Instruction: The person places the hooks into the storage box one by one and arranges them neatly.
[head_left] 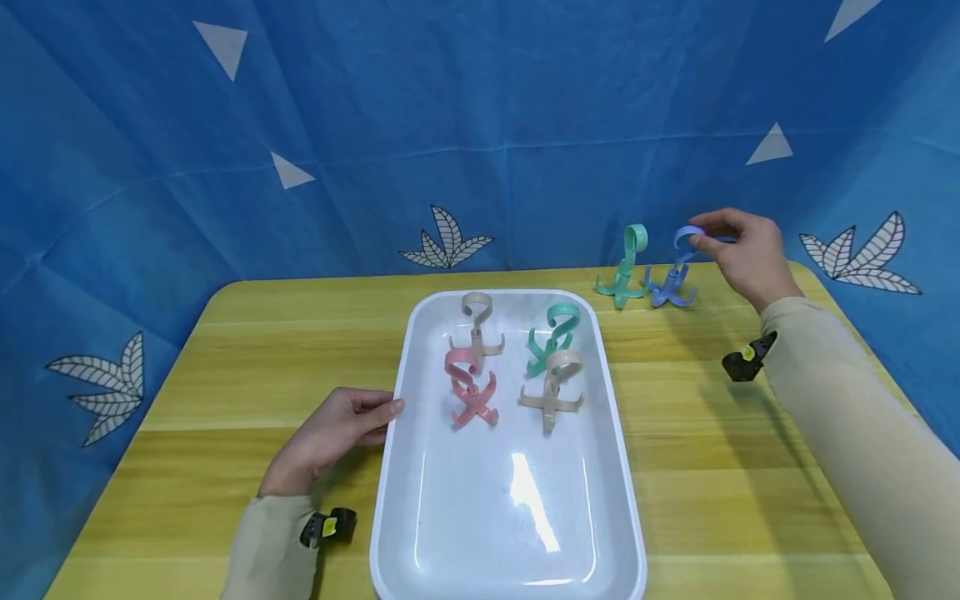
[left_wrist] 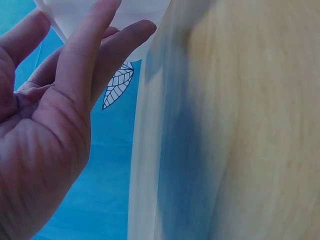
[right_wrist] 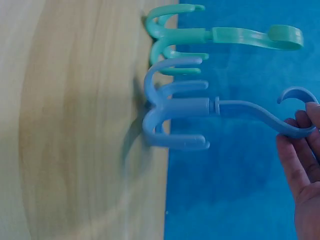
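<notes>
My right hand (head_left: 746, 250) pinches the curved top of a blue four-claw hanger hook (head_left: 670, 287), which stands upright at the table's back right. In the right wrist view, fingers (right_wrist: 295, 165) curl round the hook's bend. A green claw hook (head_left: 622, 279) stands just left of it. My left hand (head_left: 337, 433) holds the left rim of a white tray (head_left: 405, 492), thumb on the rim and fingers along the outer side. Standing in the tray are a pink hook (head_left: 474, 398), another green hook (head_left: 553, 346) and two beige hooks, one in front (head_left: 551, 400) and one behind (head_left: 477, 337).
The wooden table (head_left: 300, 333) ends at the back against a blue curtain (head_left: 525, 167) printed with leaves and triangles. Each sleeve carries a small black wrist camera, one left (head_left: 328, 527) and one right (head_left: 748, 358).
</notes>
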